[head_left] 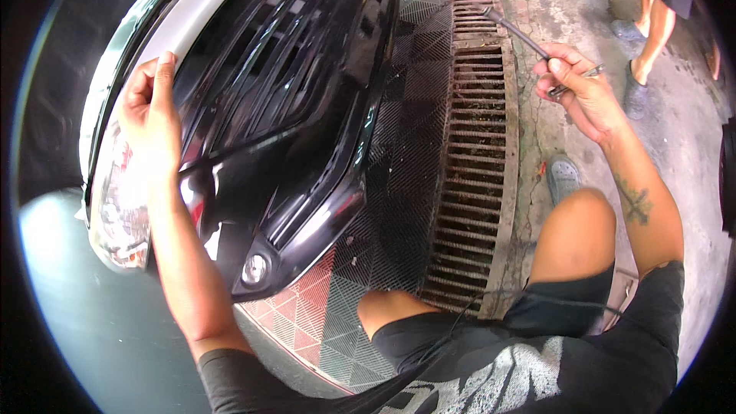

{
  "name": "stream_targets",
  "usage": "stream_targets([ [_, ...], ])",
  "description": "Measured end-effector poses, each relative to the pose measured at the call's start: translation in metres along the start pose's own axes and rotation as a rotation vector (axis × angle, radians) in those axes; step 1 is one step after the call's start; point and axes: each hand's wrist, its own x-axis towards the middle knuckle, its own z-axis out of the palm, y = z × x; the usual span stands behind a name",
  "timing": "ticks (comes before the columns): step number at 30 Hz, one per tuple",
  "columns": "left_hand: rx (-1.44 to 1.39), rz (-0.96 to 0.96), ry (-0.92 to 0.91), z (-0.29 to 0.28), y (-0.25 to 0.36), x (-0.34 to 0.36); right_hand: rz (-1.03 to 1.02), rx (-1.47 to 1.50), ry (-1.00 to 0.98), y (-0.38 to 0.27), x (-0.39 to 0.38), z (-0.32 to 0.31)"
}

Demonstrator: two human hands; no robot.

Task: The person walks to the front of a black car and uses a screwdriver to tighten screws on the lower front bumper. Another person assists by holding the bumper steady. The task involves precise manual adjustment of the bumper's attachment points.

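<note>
My left hand [151, 103] is at the car's front, against the lower end of the silver trim [198, 4] above the dark grille [261, 46]. Its fingers are curled with the thumb pressed along them; whether they grip the trim or a small part is hidden. Just below that hand lies the clear headlight [121, 211]. Out to the right, over the concrete, my right hand [575, 84] is closed round a slim dark wrench [521, 34] with a short crosswise head. A smaller metal piece [567, 90] also shows between those fingers.
The glossy black bumper [330, 192] carries a round fog lamp [255, 268]. Black and red floor tiles [307, 314] border a rusty drain grate [471, 161]. My bent knee [579, 222] stands close to the grate. At the far right, another person's legs [652, 38] stand on the concrete.
</note>
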Motion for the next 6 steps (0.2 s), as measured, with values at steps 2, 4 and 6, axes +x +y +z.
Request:
stream_targets([
  [2,0.427,0.097,-0.078,0.047,0.013,0.038,0.039,-0.033,0.022,0.026,0.038,-0.034],
  [4,0.916,0.374,-0.092,0.068,0.004,0.091,0.061,-0.049,-0.003,0.057,0.073,-0.069],
  [6,0.847,0.135,-0.121,0.078,-0.004,0.158,0.091,-0.065,-0.076,0.093,0.109,-0.106],
])
